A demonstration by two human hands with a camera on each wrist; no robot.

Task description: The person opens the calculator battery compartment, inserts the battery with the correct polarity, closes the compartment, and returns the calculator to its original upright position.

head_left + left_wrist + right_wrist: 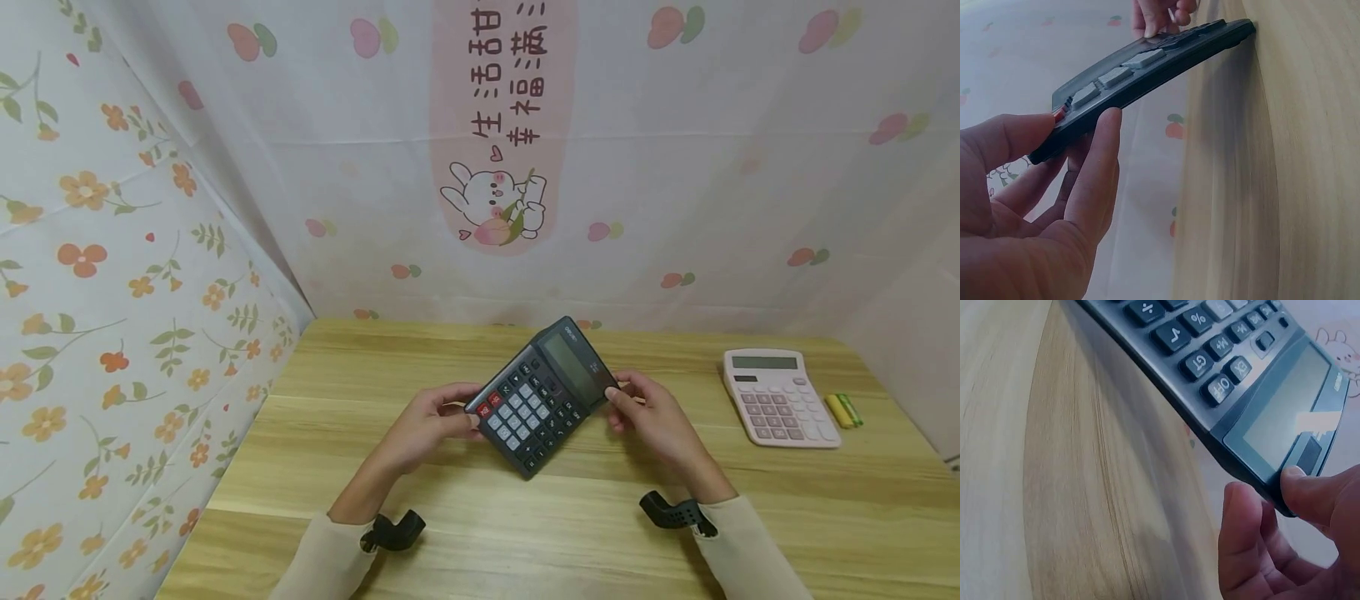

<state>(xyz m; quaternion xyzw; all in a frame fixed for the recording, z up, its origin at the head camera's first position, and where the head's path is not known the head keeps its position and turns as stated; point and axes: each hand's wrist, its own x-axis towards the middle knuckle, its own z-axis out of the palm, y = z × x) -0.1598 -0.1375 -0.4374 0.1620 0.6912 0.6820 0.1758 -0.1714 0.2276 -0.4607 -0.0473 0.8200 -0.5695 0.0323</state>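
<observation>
A dark grey calculator (pixel 536 396) with white, black and red keys is tilted above the table, both hands on it. My left hand (pixel 427 427) pinches its lower left corner, thumb on top by the red keys and fingers beneath, as the left wrist view shows. At the upper right corner my right hand (pixel 651 412) pinches the display end. In the right wrist view the thumb (pixel 1316 494) presses beside the small solar panel (pixel 1305 455). One edge of the calculator (pixel 1147 69) comes close to the table in the left wrist view; whether it touches I cannot tell.
A pale pink calculator (pixel 780 400) lies on the wooden table (pixel 322 467) at the right. Next to it are yellow-green batteries (pixel 843 411). A printed curtain (pixel 630 167) hangs behind the table, and a floral cloth (pixel 112 333) hangs at the left.
</observation>
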